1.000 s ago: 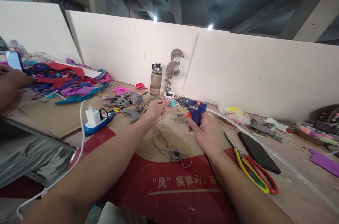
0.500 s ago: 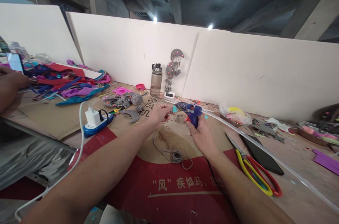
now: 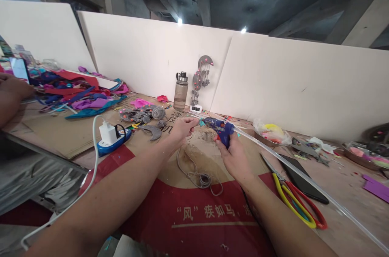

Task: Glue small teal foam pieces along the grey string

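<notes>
My left hand (image 3: 184, 130) pinches a small teal star-shaped felt piece (image 3: 201, 122) between thumb and fingertips. Wrapped in my right hand (image 3: 234, 155) is a blue glue gun (image 3: 221, 130), its nozzle pointing left, right at the teal piece; whether they touch I cannot tell. A long clear glue stick (image 3: 285, 159) runs out of the gun's back toward the lower right. Beneath my hands, a loose grey cord (image 3: 204, 180) lies coiled on the red and brown paper sheet (image 3: 170, 176).
Scissors (image 3: 293, 196) and a black phone (image 3: 304, 180) lie at right. A power strip (image 3: 114, 143), grey felt crescent (image 3: 151, 132) and felt scraps (image 3: 88, 97) are at left. A bottle (image 3: 180, 93) stands by the white board. Another person's hand (image 3: 13, 93) shows far left.
The view has shifted slightly, moving the scene a little to the right. My left hand still holds the teal piece by the glue gun's nozzle.
</notes>
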`<state>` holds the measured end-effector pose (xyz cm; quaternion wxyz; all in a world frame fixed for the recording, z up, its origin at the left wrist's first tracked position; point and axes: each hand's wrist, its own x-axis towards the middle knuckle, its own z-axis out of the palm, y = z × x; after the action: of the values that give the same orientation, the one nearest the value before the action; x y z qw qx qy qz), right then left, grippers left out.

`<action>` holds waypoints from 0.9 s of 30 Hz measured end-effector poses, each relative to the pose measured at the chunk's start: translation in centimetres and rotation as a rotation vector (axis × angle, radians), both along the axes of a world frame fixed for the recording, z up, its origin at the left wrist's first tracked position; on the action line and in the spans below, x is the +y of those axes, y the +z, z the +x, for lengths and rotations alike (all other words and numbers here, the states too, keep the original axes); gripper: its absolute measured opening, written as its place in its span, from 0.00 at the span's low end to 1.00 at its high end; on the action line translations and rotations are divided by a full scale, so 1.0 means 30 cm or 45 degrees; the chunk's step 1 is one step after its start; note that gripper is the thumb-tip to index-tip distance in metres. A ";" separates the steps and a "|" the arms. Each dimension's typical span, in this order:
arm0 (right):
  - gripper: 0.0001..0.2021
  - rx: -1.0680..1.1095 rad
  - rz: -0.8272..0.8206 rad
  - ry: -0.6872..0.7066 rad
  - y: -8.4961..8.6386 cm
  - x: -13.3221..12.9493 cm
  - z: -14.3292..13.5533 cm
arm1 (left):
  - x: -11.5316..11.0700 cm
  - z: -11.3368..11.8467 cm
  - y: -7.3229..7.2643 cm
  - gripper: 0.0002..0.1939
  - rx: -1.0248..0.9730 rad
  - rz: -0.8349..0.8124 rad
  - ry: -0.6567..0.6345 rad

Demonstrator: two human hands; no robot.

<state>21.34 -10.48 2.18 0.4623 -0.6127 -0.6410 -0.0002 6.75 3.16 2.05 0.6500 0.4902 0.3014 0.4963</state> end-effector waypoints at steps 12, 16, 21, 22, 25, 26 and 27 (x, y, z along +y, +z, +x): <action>0.14 -0.115 -0.010 -0.098 -0.016 0.003 0.001 | 0.003 0.006 -0.008 0.10 0.007 0.090 0.001; 0.14 -0.127 -0.028 -0.110 -0.020 0.006 0.002 | 0.000 0.009 -0.010 0.10 0.016 0.126 0.018; 0.14 -0.151 -0.005 -0.111 -0.026 0.009 0.004 | 0.000 0.010 -0.014 0.09 0.040 0.132 0.022; 0.14 -0.156 0.003 -0.108 -0.028 0.010 0.003 | 0.000 0.011 -0.015 0.09 0.043 0.131 0.019; 0.16 -0.167 0.041 -0.094 -0.031 0.010 0.002 | 0.001 0.013 -0.016 0.11 0.044 0.137 0.009; 0.17 -0.173 0.052 -0.090 -0.031 0.011 0.001 | 0.002 0.013 -0.017 0.11 0.046 0.139 0.008; 0.17 -0.180 0.059 -0.088 -0.030 0.011 0.000 | 0.002 0.014 -0.017 0.12 0.052 0.142 0.008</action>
<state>21.33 -10.16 1.28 0.4298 -0.6221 -0.6502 -0.0743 7.16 3.23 1.54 0.6138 0.5347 0.2880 0.5044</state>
